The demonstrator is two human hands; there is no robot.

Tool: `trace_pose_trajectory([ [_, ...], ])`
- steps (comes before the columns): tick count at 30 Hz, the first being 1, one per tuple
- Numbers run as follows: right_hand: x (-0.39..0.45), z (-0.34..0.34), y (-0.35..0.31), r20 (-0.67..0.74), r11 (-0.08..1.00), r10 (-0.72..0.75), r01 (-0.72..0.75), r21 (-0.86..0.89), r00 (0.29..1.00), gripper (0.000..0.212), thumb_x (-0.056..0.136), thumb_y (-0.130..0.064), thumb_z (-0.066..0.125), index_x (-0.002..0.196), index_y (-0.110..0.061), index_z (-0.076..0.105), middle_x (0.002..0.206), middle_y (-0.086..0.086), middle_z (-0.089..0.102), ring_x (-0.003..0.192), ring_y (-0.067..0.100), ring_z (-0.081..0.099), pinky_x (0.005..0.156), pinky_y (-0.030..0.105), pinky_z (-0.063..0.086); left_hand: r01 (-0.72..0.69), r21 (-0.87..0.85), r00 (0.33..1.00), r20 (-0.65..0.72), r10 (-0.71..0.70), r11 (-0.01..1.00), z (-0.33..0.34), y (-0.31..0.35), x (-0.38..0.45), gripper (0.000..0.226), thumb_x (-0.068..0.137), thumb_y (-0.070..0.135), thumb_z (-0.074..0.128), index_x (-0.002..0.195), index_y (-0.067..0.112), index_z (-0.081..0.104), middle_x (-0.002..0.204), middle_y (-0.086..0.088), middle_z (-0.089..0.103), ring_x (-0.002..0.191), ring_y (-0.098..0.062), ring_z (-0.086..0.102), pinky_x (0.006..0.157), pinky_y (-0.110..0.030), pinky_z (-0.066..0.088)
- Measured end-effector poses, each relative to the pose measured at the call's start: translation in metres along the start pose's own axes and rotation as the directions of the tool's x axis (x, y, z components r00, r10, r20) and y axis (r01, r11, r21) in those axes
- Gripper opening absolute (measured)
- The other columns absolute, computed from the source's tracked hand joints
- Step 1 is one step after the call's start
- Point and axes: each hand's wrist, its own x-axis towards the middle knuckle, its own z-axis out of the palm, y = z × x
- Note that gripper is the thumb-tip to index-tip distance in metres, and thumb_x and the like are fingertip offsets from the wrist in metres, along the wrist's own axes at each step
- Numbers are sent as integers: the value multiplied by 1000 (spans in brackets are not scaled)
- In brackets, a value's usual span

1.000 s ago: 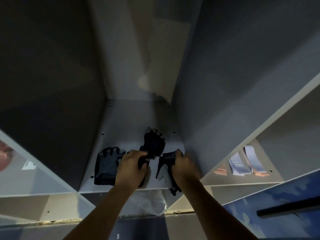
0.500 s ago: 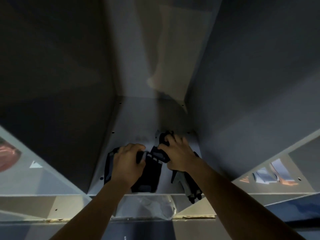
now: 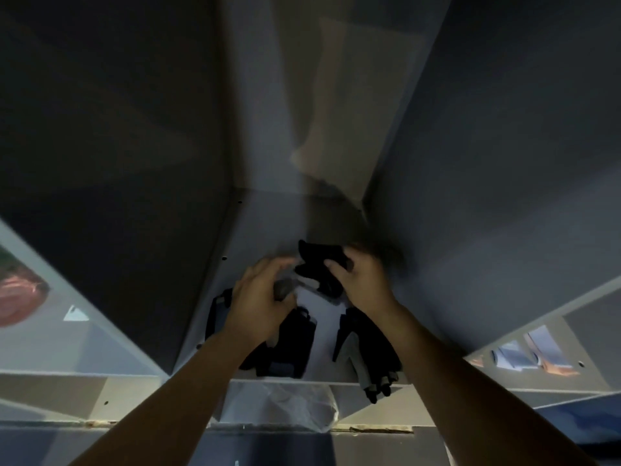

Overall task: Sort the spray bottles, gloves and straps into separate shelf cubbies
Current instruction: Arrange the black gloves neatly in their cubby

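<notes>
Both my hands are inside a dim grey shelf cubby (image 3: 268, 227). My right hand (image 3: 364, 285) grips a black glove (image 3: 317, 264) lifted a little off the cubby floor, toward the back. Beside it, my left hand (image 3: 260, 302) has its fingers curled round a grey, blurred end of a glove (image 3: 284, 288). Under my left wrist lie two dark gloves, one at the left wall (image 3: 218, 314) and one in the middle (image 3: 292, 348). A third black-and-grey glove (image 3: 368, 359) lies under my right forearm, its fingers hanging over the front edge.
In the cubby to the right lie pale blue and orange straps (image 3: 519, 356). A clear plastic bag (image 3: 302, 406) sits in the compartment below. A reddish object (image 3: 16, 297) shows in the left cubby. The cubby's side walls stand close on both sides.
My right hand has lifted the black glove deeper into the cubby. My left hand has moved up off the middle glove, which now lies uncovered near the front edge.
</notes>
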Motion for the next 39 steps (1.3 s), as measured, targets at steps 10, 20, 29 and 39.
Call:
trace_pose_trajectory([
  [10, -58, -125, -139, 181, 744, 92, -189, 641, 979, 23, 91, -2, 67, 112, -10, 73, 106, 9, 77, 100, 22, 72, 85, 30, 57, -18, -469, 963, 230, 141, 883, -104, 141, 9, 47, 83, 15, 79, 127, 18, 64, 121, 3, 72, 116, -8, 64, 104, -34, 51],
  [20, -99, -178, -213, -173, 887, -39, 114, 447, 984, 50, 70, -38, 84, 112, -34, 56, 107, -14, 64, 97, 10, 64, 75, 25, 56, 35, -596, 996, 82, 18, 802, -140, 232, -18, 12, 90, 8, 70, 100, 5, 76, 89, -11, 78, 82, -25, 75, 70, -32, 61],
  [29, -101, -179, -229, -322, 975, -73, 136, 178, 944, 18, 84, -26, 77, 96, -26, 64, 104, -11, 53, 92, 0, 57, 76, 18, 49, 158, -723, 987, 119, -104, 673, -162, 250, -22, 17, 92, 20, 69, 100, 7, 75, 92, -14, 78, 82, -29, 75, 69, -37, 61],
  [39, -102, -203, -249, -100, 923, -119, 147, 356, 988, 27, 81, -22, 81, 94, -32, 60, 81, 4, 67, 73, 9, 62, 68, 26, 49, 104, -649, 994, 38, -104, 754, -170, 245, -16, 12, 92, 15, 68, 99, 10, 77, 94, -9, 79, 96, -29, 73, 85, -38, 57],
])
